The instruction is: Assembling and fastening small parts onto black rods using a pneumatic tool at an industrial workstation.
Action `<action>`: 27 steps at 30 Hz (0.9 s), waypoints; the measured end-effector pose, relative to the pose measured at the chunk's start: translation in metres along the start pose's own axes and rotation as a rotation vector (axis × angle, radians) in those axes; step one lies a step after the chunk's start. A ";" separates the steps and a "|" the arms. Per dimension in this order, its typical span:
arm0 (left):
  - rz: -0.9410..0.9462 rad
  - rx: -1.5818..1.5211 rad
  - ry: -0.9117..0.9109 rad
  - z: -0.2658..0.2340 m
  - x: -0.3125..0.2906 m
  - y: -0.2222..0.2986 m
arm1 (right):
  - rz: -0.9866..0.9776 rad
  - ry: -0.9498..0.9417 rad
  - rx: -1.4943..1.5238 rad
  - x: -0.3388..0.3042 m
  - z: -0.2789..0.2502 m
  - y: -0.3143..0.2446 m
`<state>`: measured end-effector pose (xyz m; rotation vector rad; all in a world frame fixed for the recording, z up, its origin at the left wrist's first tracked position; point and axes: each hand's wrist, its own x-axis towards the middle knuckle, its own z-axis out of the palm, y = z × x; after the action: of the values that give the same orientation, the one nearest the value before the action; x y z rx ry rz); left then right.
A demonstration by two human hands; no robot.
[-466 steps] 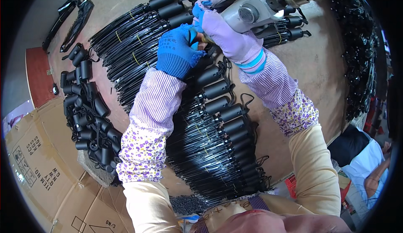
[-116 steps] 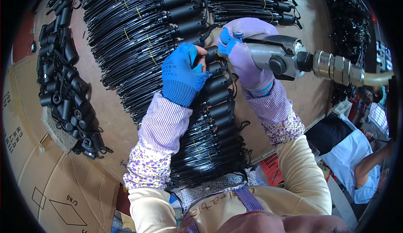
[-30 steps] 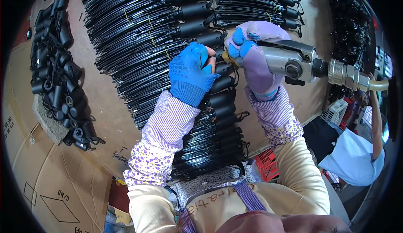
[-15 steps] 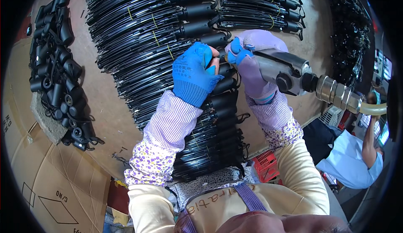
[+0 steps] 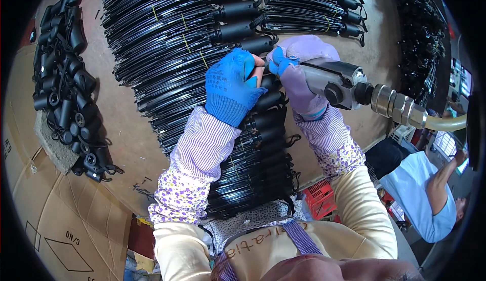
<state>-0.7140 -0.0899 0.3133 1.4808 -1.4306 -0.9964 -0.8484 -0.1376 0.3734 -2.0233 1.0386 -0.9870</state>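
Observation:
My left hand [image 5: 233,81], in a blue glove with bare fingertips, is closed at the handle end of a black umbrella frame; the fingers hide most of the grip point. My right hand [image 5: 304,73], in a lilac glove with blue finger covers, is wrapped round a metal air screwdriver [image 5: 329,81]. The tool lies nearly level, its front end turned toward the left fingertips, and its tip is hidden by the right fingers. Under both hands a long row of black umbrella frames [image 5: 167,48] with black handles [image 5: 238,31] lies side by side.
Loose black handles [image 5: 66,109] are heaped at the left, by a grey block [image 5: 53,144] and cardboard [image 5: 66,220]. A second row of frames [image 5: 298,7] lies at the back. An air hose [image 5: 445,123] runs right. A person in light blue [image 5: 420,190] is at the right.
Both hands and the air screwdriver have shifted slightly left, the tool's front end staying near the left fingertips. The person at the right has moved a little lower in the view.

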 end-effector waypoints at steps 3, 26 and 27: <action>-0.001 -0.018 -0.022 -0.004 0.003 -0.001 | 0.048 0.042 0.255 0.000 0.004 -0.001; 0.088 0.200 -0.230 -0.025 0.001 -0.024 | 0.276 0.175 0.756 -0.035 0.016 0.020; 0.097 0.222 -0.231 -0.025 0.001 -0.023 | 0.263 0.153 0.763 -0.034 0.019 0.023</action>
<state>-0.6821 -0.0900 0.3001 1.4716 -1.8112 -0.9989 -0.8548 -0.1150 0.3345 -1.1768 0.8022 -1.1765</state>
